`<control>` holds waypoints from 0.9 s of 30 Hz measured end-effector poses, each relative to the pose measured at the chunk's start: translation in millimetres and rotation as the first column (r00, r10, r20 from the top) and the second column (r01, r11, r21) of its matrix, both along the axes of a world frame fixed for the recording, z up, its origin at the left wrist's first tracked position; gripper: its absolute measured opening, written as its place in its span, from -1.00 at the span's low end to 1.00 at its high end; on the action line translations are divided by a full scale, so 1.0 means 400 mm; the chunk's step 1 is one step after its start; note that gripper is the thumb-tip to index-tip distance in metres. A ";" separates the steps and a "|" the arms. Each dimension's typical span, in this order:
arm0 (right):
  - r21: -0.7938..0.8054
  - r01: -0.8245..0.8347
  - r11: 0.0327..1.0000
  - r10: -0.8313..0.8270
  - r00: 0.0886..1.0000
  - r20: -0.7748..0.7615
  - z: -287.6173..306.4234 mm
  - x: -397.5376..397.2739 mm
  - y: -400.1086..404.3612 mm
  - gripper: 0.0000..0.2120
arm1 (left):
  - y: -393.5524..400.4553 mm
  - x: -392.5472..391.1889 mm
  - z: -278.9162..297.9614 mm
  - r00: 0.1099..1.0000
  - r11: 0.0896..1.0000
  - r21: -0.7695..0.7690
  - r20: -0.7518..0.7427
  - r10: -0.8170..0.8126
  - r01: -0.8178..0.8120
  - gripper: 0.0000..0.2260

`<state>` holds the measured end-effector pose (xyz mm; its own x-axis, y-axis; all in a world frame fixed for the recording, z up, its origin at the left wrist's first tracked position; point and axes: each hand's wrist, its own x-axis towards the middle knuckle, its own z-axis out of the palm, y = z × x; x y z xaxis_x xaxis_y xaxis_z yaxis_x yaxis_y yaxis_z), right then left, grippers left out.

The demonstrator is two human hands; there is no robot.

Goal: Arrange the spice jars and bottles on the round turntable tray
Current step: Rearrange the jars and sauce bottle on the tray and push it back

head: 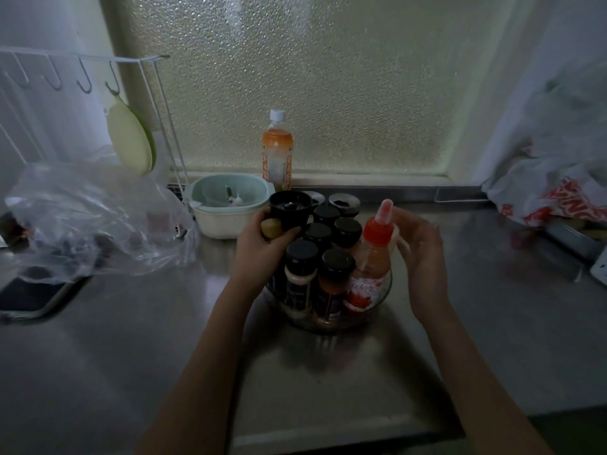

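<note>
A clear round turntable tray (pixel 377 300) sits mid-counter, packed with several black-capped spice jars (pixel 302 257) and a red-capped sauce bottle (pixel 374 254) at its right front. My left hand (pixel 262 247) grips a tall black grinder (pixel 290 208) at the tray's left back; a tan round knob shows between my fingers. My right hand (pixel 420 244) hovers just right of the sauce bottle, fingers spread and blurred, holding nothing. Two silver-lidded jars (pixel 343 200) stand at the tray's far side.
An orange drink bottle (pixel 277 152) stands by the frosted window. A pale green and white bowl (pixel 226 205) sits left of the tray. A crumpled clear plastic bag (pixel 88 221) and a phone (pixel 29 297) lie at left; plastic bags (pixel 551 192) are piled at right.
</note>
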<state>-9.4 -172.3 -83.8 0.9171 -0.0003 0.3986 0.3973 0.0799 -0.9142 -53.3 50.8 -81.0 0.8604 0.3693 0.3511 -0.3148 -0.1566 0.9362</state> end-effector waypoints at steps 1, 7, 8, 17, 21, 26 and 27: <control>0.005 -0.029 1.000 0.029 0.999 -0.035 -0.002 0.000 -0.002 -0.58 | -0.004 0.000 0.001 1.000 0.999 0.025 0.006 0.021 -0.021 -0.64; -0.142 -0.084 0.986 0.082 0.996 -0.018 -0.008 -0.020 0.001 -0.75 | -0.002 -0.007 0.002 0.989 0.961 0.236 0.042 0.140 -0.146 -0.70; -0.160 -0.096 0.983 0.093 0.995 -0.024 -0.005 -0.018 0.000 -0.74 | 0.001 -0.008 0.002 0.989 0.954 0.259 0.037 0.144 -0.149 -0.70; -0.389 -0.160 0.907 0.171 0.985 -0.007 0.017 0.004 -0.033 -0.76 | 0.015 -0.001 -0.011 0.998 0.947 0.316 -0.012 0.061 -0.054 -0.71; -0.282 -0.006 0.959 0.026 0.997 0.067 0.026 0.033 -0.015 -0.64 | 0.009 0.001 -0.016 0.993 0.959 0.261 0.002 0.115 -0.111 -0.74; -0.363 -0.048 0.930 0.067 0.997 0.040 0.016 0.062 0.027 -0.67 | -0.009 0.004 -0.023 0.972 0.963 0.136 -0.016 0.235 -0.231 -0.64; -0.370 -0.054 0.928 0.071 0.997 0.031 0.006 0.066 0.029 -0.68 | -0.010 0.006 -0.025 0.972 0.966 0.119 -0.021 0.232 -0.228 -0.62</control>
